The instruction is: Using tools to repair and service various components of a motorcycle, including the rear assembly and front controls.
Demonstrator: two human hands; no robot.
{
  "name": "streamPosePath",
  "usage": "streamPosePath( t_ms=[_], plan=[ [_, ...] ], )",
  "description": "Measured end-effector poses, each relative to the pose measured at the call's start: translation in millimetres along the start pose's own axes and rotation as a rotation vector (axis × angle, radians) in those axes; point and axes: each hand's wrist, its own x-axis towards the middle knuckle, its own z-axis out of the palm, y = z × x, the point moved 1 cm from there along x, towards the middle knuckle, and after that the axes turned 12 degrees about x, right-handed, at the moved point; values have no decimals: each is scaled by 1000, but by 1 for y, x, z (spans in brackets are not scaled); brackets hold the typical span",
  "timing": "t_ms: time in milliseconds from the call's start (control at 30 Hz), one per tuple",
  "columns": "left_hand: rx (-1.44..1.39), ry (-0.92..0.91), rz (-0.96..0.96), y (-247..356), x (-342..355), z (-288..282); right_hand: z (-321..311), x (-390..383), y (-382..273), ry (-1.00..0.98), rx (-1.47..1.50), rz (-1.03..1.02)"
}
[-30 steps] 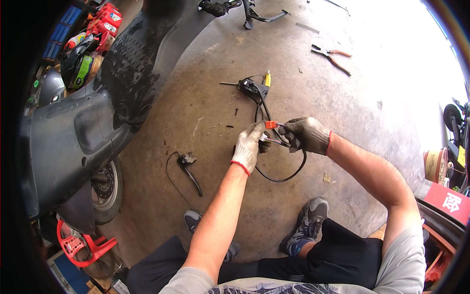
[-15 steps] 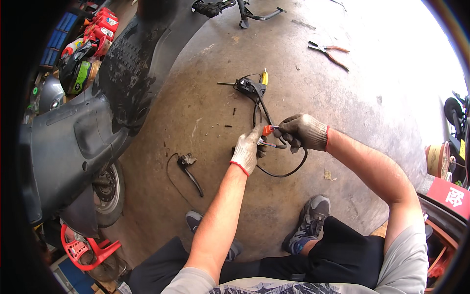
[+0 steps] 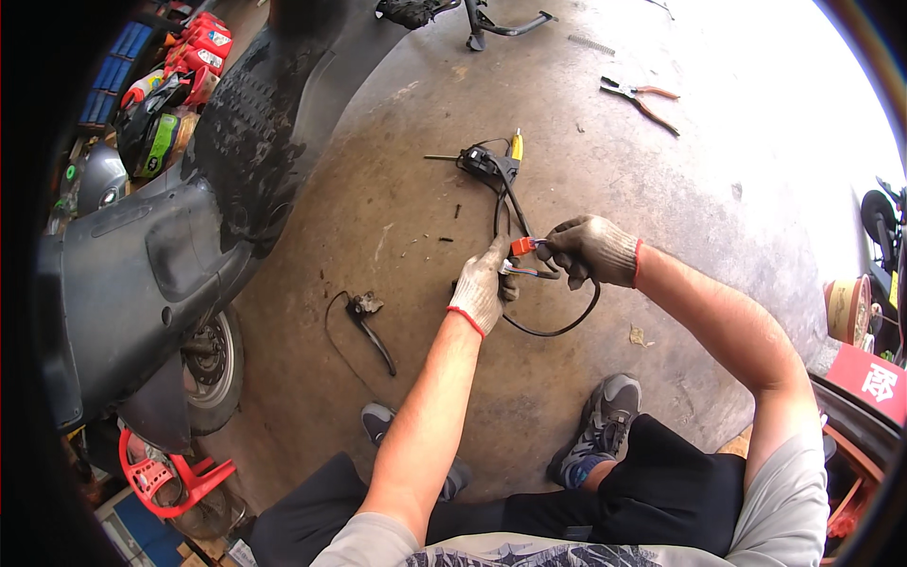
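Both my hands wear grey-white knit work gloves with red cuffs and dark fingers. My left hand (image 3: 482,288) is closed around a white wire connector (image 3: 508,268) with several thin coloured wires. Between the hands sits an orange connector (image 3: 522,247), close to the left index finger. My right hand (image 3: 593,249) pinches the wires behind the orange connector; its fingertips are partly hidden. A black cable (image 3: 565,328) loops below the hands. Beyond them on the floor lies a black switch housing (image 3: 487,163) with a yellow piece (image 3: 517,146), its black cables running toward my hands.
A dark scooter body (image 3: 132,283) stands at left. On the concrete floor lie a brake lever (image 3: 371,335) with a thin cable, pliers (image 3: 641,99), a spring (image 3: 592,44) and small screws (image 3: 445,239). A red plastic frame (image 3: 170,477) is at lower left, a red box (image 3: 869,380) at right.
The view has shifted slightly. My hands keep their hold, and the orange connector now shows more fully between them.
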Motion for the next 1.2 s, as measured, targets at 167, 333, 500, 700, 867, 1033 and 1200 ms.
streamPosePath(
  t_ms=[167,333,500,700,867,1033,1200],
  plan=[
    [-23,-20,10,-1,2,-1,0,-1,0,9,27,-7],
    [-73,-11,55,0,3,-2,0,2,3,0,64,-34],
    [-93,22,46,1,1,3,-4,5,8,-29,98,-24],
    [-73,35,56,3,0,2,1,2,4,12,86,-27],
    [-56,34,68,7,-3,7,-4,4,7,-18,120,-24],
    [-21,45,84,8,-4,7,-4,8,11,-84,161,-29],
    [-48,3,82,10,-6,8,-3,9,12,-79,98,-58]
  ],
)
